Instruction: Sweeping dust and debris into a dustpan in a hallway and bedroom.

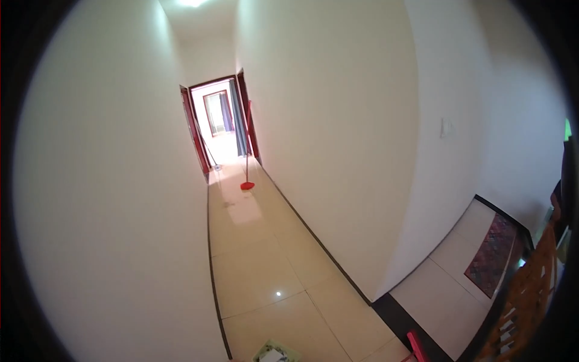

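Observation:
Neither of my hands is in view. Before me a hallway floor of glossy beige tiles (258,271) runs towards a bright doorway with a dark red frame (211,81). A long-handled tool with a red head (247,186) stands upright near the doorway's right side. To its left, a second long-handled tool (217,167) leans by the left door frame. At the bottom edge lies a pale green patterned item (277,352) with something white on it, partly cut off. A pink-red object (417,346) shows at the lower right.
White walls (334,117) flank the hallway. A grey-blue curtain (239,122) hangs in the doorway. At the right, beyond a dark floor strip (407,321), are a dark red patterned mat (493,258) and an orange-brown slatted object (520,307). A switch plate (445,128) is on the wall.

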Available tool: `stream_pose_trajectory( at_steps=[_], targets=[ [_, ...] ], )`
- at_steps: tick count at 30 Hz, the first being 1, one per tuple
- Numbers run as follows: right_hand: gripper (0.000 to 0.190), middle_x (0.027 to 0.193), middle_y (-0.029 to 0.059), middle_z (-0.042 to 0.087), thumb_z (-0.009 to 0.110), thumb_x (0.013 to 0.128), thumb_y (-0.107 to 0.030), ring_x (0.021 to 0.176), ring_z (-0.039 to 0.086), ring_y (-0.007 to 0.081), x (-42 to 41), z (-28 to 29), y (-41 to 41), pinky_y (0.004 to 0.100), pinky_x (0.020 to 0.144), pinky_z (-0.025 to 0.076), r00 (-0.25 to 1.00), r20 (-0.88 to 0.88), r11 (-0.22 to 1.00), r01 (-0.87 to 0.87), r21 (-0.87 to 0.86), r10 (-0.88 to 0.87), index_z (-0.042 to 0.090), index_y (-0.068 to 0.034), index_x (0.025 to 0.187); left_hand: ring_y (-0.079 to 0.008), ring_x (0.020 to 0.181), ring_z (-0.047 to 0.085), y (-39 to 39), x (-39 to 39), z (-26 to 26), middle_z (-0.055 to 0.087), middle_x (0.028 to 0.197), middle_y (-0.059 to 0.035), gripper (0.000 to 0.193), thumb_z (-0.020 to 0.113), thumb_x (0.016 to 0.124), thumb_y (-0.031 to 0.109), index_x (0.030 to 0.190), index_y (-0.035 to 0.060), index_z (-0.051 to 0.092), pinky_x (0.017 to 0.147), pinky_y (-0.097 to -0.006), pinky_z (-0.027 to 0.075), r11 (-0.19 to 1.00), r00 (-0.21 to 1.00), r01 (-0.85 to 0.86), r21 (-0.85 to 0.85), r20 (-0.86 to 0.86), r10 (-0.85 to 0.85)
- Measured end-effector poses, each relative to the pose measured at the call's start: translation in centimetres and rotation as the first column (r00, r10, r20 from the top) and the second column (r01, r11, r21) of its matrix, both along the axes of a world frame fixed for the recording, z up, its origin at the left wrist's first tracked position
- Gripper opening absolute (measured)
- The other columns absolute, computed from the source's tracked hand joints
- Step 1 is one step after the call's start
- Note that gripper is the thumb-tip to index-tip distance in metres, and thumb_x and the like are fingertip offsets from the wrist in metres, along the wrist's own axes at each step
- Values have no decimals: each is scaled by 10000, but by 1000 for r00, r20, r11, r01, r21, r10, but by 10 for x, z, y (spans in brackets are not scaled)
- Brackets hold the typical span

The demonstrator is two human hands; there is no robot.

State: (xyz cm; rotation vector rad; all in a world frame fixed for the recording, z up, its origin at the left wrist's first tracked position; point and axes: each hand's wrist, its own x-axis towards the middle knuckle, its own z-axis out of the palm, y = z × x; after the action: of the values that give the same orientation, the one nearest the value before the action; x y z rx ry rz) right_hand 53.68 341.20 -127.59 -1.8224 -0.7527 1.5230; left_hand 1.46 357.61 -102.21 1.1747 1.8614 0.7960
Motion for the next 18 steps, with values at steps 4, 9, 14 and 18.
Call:
stream_pose_trajectory(
  at_steps=[4,9,14,18],
  targets=[
    [199,590,109,510,418,754,-158,508,479,234,234,-60,254,322,430,371,699,-303,761,574,-302,-647,502,1,667,-229,894,531,210,248,-156,594,914,-89,279,686,732,249,915,50,616,798,-367,432,997,992,80,-14,98,-78],
    [246,577,86,545,427,819,-236,493,529,204,509,-75,178,346,420,420,917,354,946,-261,192,181,556,-46,731,-216,883,536,151,497,-127,591,915,-101,255,674,740,228,909,52,598,779,-356,440,958,953,269,-102,172,-249],
    [227,482,90,482,458,826,-198,390,466,215,599,199,9,348,376,371,876,-239,904,379,-198,-420,530,-64,658,-189,852,549,-151,645,74,591,907,-94,207,652,756,198,902,76,571,741,-334,455,961,941,272,-36,217,-259],
    [218,497,94,496,506,806,-177,392,471,223,736,391,-322,359,384,396,630,-285,691,677,-255,-722,516,-12,664,-168,827,560,-371,767,209,591,901,-88,173,635,768,175,897,95,551,711,-316,468,942,883,336,2,346,-316]
  ],
)
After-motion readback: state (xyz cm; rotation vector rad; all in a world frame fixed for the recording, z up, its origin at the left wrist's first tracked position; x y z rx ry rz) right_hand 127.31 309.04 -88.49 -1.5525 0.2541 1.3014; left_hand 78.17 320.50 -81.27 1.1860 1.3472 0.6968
